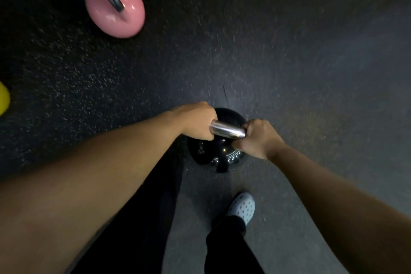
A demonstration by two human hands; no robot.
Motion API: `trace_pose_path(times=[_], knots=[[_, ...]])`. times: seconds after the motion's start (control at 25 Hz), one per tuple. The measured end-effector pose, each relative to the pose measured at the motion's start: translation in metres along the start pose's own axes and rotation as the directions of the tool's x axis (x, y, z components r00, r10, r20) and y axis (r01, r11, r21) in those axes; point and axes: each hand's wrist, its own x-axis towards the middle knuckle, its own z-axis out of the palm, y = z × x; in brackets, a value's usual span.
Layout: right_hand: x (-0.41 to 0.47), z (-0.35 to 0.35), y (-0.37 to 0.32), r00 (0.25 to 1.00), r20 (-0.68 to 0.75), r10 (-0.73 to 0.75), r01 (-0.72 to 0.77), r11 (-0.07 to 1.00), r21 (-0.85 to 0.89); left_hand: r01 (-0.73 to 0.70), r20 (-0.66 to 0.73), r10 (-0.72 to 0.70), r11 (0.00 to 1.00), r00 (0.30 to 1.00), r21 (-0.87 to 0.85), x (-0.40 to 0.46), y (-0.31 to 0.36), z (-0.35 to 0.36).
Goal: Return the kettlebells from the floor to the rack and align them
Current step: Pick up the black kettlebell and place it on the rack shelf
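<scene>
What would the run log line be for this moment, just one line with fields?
stage: carrying | left hand: gripping handle | right hand: gripping handle | held: black kettlebell | on floor: pink kettlebell | rack: not in view

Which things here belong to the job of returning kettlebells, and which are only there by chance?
Belong to the job:
black kettlebell, held at its handle by left hand and right hand
pink kettlebell
yellow object at the edge, perhaps a kettlebell

Just there:
light perforated shoe
speckled floor
</scene>
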Motion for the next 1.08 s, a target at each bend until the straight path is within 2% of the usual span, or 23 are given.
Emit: trace_pose_path(times=[0.24, 0.4, 0.6, 0.8, 0.88, 0.96, 1.08], knots=[[0.04, -0.131, -0.162, 0.982, -0.11, -0.156, 0.136, 0.976, -0.17, 0.006, -0.176, -0.009, 1.0, 0.984, -0.02, -0.042, -0.055, -0.181], [0.084, -0.217, -0.284, 0.929, -0.193, -0.315, 0.257, 0.926, -0.275, 0.018, -0.345, -0.01, 1.0, 0.938, 0.021, -0.075, -0.111, -0.319], [0.141, -0.308, -0.416, 0.844, -0.305, -0.441, 0.349, 0.884, -0.312, 0.05, -0.544, 0.024, 0.991, 0.839, 0.122, -0.099, -0.172, -0.471], [0.214, -0.403, -0.56, 0.717, -0.379, -0.585, 0.47, 0.807, -0.358, 0.18, -0.655, -0.04, 0.973, 0.754, 0.147, -0.115, -0.243, -0.629], [0.242, -0.432, -0.613, 0.657, -0.384, -0.649, 0.514, 0.758, -0.402, 0.22, -0.718, -0.044, 0.963, 0.695, 0.153, -0.121, -0.273, -0.677], [0.265, -0.456, -0.664, 0.618, -0.391, -0.682, 0.541, 0.73, -0.417, 0.264, -0.76, -0.048, 0.95, 0.649, 0.165, -0.127, -0.302, -0.72], [0.309, -0.491, -0.752, 0.565, -0.369, -0.737, 0.582, 0.674, -0.455, 0.332, -0.838, -0.053, 0.93, 0.543, 0.157, -0.135, -0.36, -0.789]])
